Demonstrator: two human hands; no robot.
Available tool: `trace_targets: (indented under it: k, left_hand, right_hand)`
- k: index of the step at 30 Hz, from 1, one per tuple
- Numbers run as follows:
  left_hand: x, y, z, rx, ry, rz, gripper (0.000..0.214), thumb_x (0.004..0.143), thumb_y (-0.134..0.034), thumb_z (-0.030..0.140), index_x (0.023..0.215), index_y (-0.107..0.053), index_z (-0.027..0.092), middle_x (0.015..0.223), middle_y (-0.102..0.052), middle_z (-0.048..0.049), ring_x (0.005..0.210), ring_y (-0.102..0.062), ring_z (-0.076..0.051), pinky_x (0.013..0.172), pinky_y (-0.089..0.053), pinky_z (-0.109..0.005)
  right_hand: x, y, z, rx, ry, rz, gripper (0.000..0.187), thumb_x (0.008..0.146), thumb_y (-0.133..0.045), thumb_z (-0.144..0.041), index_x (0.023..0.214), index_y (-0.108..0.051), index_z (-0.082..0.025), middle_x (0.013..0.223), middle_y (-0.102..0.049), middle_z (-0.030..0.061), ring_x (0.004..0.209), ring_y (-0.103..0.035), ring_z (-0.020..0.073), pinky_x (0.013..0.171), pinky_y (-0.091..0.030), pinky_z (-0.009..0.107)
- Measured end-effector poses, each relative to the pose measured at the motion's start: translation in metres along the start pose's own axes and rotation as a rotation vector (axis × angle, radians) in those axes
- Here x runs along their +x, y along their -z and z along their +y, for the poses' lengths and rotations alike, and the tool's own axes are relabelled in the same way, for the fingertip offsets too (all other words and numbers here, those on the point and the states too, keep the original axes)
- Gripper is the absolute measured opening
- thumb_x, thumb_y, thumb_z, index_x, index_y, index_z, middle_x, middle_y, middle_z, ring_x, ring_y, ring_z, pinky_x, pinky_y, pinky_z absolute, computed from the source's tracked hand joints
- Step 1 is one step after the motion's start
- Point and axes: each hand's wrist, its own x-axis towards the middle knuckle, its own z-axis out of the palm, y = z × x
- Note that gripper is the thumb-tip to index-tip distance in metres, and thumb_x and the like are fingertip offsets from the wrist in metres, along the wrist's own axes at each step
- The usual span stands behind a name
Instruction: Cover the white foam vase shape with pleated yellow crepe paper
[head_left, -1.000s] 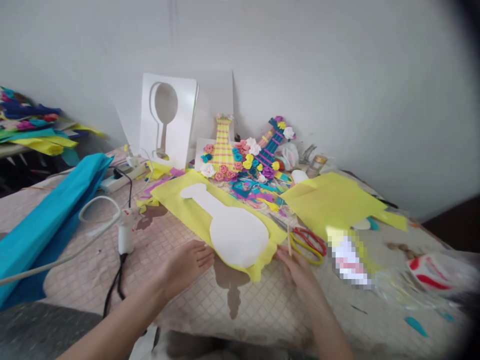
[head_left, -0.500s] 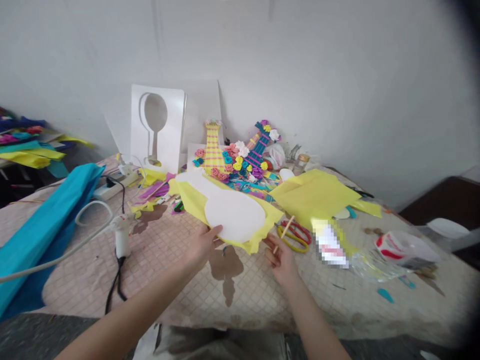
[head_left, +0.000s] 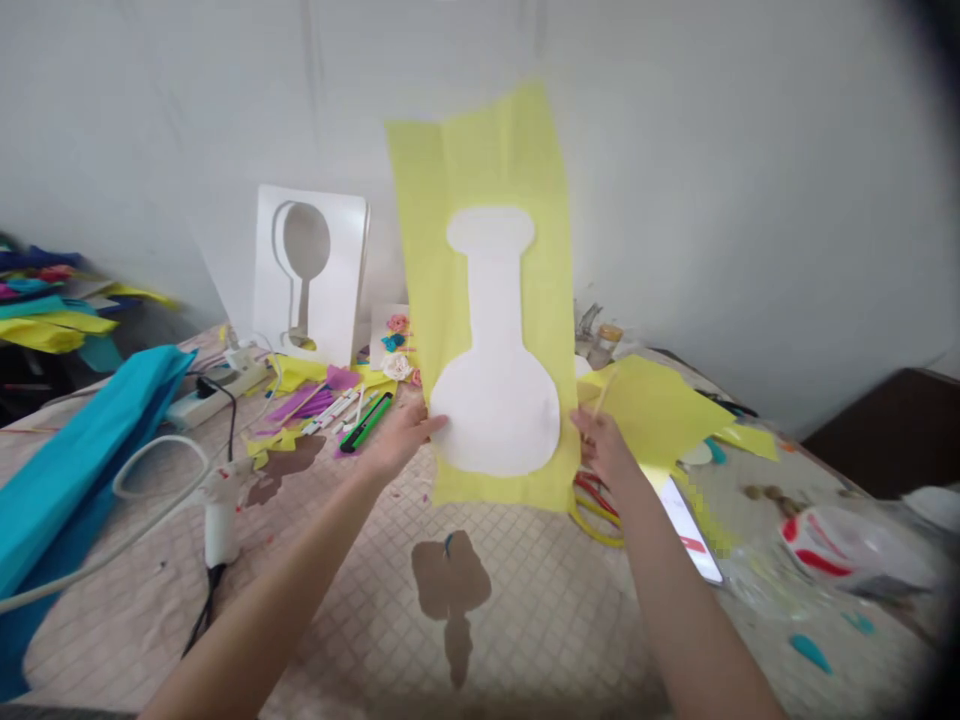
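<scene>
A yellow paper sheet (head_left: 487,150) stands upright above the table, with a white vase-shaped cutout (head_left: 495,380) stuck on its front. My left hand (head_left: 401,435) grips the sheet's lower left edge beside the cutout's round base. Its lower right edge is pinched by my right hand (head_left: 604,450), which also holds a thin wooden stick (head_left: 604,392) pointing up. The sheet hides the flower-decorated craft pieces behind it.
A glue gun (head_left: 217,500) with its cable lies at left beside blue paper (head_left: 67,470). A white board with a vase-shaped hole (head_left: 307,270) leans on the wall. Pens and a green cutter (head_left: 365,422), scissors (head_left: 596,505), a phone (head_left: 690,525), more yellow paper (head_left: 660,405) and plastic bags (head_left: 840,550) lie around.
Both hands have lifted the yellow sheet with the white cutout off the table and stood it upright in front of me. The right hand kept the stick.
</scene>
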Motion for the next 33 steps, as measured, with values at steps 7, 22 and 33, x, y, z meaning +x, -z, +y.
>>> trace_targets:
  k: [7,22,33]
  left_hand:
    - [-0.008,-0.001,-0.030,-0.224,0.172,0.010,0.045,0.079,-0.044,0.054,0.104,-0.059,0.021,0.102,-0.066,-0.0060,0.096,-0.060,-0.024,0.078,-0.046,-0.033]
    - [-0.022,0.000,-0.031,-0.453,0.419,0.125,0.028,0.081,-0.052,0.037,0.101,-0.063,0.019,0.100,-0.067,-0.0038,0.092,-0.060,-0.022,0.078,-0.045,-0.031]
    - [-0.033,-0.012,-0.030,-0.666,0.431,0.095,0.032,0.078,-0.048,0.037,0.100,-0.064,0.020,0.099,-0.068,-0.0017,0.106,-0.055,-0.028,0.091,-0.042,-0.039]
  right_hand:
    - [0.006,-0.012,0.028,-0.142,-0.108,0.070,0.039,0.060,-0.074,-0.034,0.089,-0.064,-0.012,0.074,-0.070,0.0072,0.062,-0.064,0.0206,0.059,-0.052,0.030]
    - [-0.017,-0.015,0.041,-0.160,-0.230,0.186,0.033,0.060,-0.074,-0.036,0.087,-0.066,-0.020,0.085,-0.070,0.0055,0.071,-0.066,0.0234,0.060,-0.055,0.030]
    - [-0.020,-0.023,0.047,-0.072,-0.212,0.245,0.035,0.060,-0.074,-0.035,0.092,-0.065,-0.025,0.097,-0.068,0.0049,0.083,-0.065,0.0268,0.067,-0.056,0.034]
